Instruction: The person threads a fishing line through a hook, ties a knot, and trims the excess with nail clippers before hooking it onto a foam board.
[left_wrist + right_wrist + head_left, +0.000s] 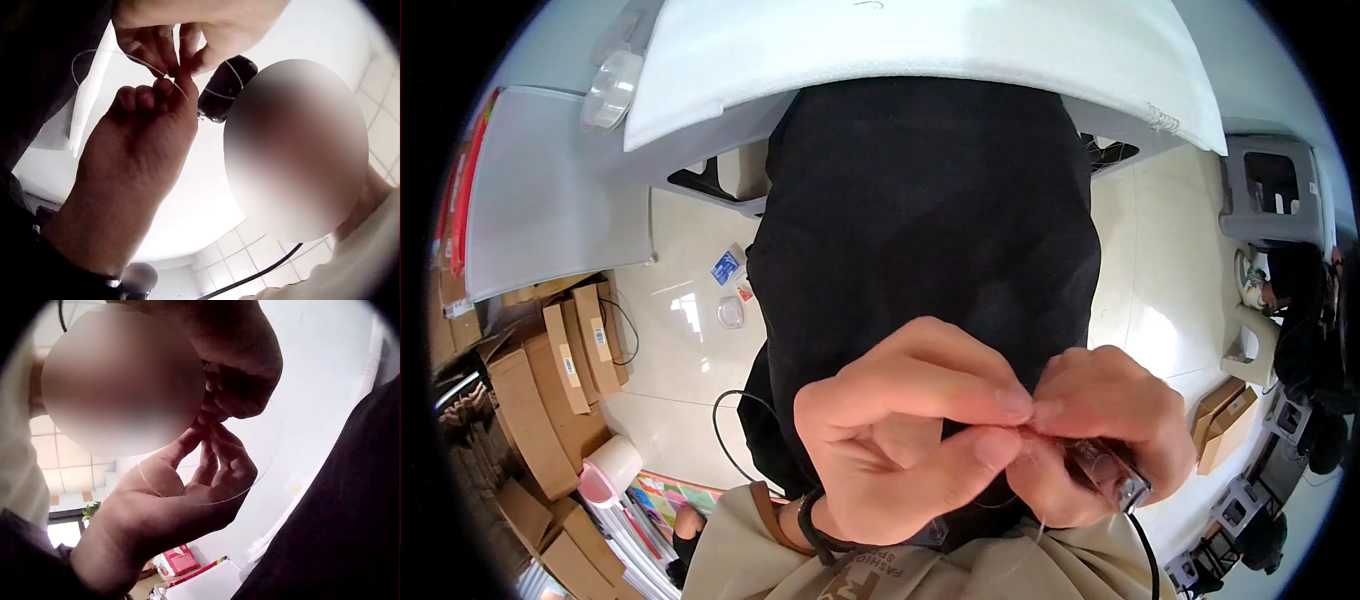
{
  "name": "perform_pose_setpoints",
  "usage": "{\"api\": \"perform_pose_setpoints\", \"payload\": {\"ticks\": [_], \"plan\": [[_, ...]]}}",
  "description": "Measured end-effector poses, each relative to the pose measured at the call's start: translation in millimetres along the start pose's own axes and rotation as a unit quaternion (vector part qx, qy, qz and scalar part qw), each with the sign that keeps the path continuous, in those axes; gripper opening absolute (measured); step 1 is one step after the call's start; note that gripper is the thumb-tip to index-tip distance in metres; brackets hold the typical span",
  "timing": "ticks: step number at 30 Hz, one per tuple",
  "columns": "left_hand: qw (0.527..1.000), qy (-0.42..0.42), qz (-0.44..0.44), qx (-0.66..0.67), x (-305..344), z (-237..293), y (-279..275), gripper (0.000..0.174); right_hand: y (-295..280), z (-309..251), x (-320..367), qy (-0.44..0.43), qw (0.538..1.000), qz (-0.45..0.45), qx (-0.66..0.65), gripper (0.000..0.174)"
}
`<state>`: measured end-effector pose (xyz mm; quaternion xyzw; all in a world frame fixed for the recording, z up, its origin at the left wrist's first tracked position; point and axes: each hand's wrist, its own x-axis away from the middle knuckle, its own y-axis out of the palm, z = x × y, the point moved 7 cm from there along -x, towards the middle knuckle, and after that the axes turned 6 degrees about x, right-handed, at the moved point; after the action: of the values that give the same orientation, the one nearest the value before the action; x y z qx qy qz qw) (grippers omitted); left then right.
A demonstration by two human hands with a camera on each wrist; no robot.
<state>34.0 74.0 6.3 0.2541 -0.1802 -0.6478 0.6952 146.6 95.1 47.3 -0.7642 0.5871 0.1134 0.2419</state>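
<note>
In the head view my left hand (910,430) pinches with thumb and forefinger, its tips meeting those of my right hand (1100,430) over the lap. A fine pale thread (147,64) runs between the pinched fingertips in the left wrist view and loops out to one side. My left hand (200,28) is above there, my right hand (134,144) below with fingers curled. The right wrist view shows the thread (212,504) looping round my left hand (169,500), under my right hand (240,356). A small dark object with a shiny end (1135,490) lies against the right palm.
Black cloth (930,220) covers the lap, beneath a white-covered table (920,40). Cardboard boxes (535,410) and a pink-white bucket (612,468) stand at left; a grey stool (1275,185) is at right. A black cable (1145,550) hangs beside the right hand.
</note>
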Motion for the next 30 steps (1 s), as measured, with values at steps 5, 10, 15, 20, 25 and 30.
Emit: {"api": "perform_pose_setpoints", "payload": {"ticks": [5,10,15,20,25,30], "plan": [[0.999,-0.034,0.031,0.018,-5,3,-8,0.017,-8,25,15,0.224,0.958,0.051,-0.174,0.033],[0.996,-0.061,0.045,0.05,-6,4,-10,0.018,-10,34,22,0.365,0.909,0.052,-0.193,0.031],[0.988,-0.089,-0.006,0.126,-6,0,-8,0.023,-10,24,10,0.2,0.975,-0.015,-0.092,0.039],[0.978,-0.097,-0.035,0.18,-7,2,-3,0.034,-10,22,8,0.144,0.982,-0.015,-0.121,0.045],[0.971,-0.062,-0.102,0.209,-9,5,3,0.03,-8,20,10,0.161,0.974,-0.031,-0.159,0.044],[0.968,-0.027,-0.166,0.186,-10,8,6,0.036,-5,17,5,0.115,0.977,-0.05,-0.17,0.044]]}}
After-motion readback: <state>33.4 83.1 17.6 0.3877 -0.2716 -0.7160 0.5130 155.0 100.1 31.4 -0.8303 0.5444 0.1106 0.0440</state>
